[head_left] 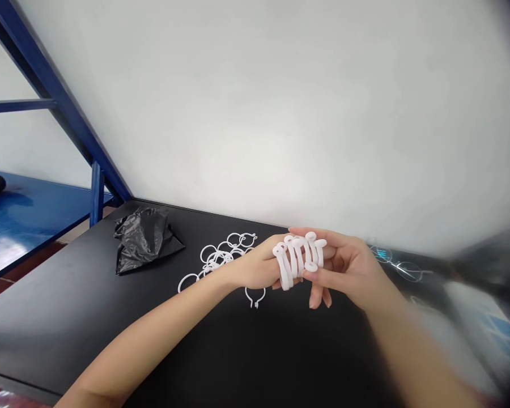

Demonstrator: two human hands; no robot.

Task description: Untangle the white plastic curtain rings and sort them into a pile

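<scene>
Several white plastic rings point(300, 258) are threaded side by side over the fingers of my left hand point(261, 266), which is held above the black table point(89, 317). My right hand point(344, 266) meets it from the right, thumb and fingers pinched on the outermost rings. More loose white rings point(223, 255) lie in a heap on the table just behind my left wrist. One single ring point(255, 296) lies below my left hand.
A crumpled black plastic bag point(144, 238) lies at the table's back left. A white wall rises behind the table. Blue metal framing point(59, 102) and a blue surface point(21, 215) are at the left. Blurred items sit at the right edge.
</scene>
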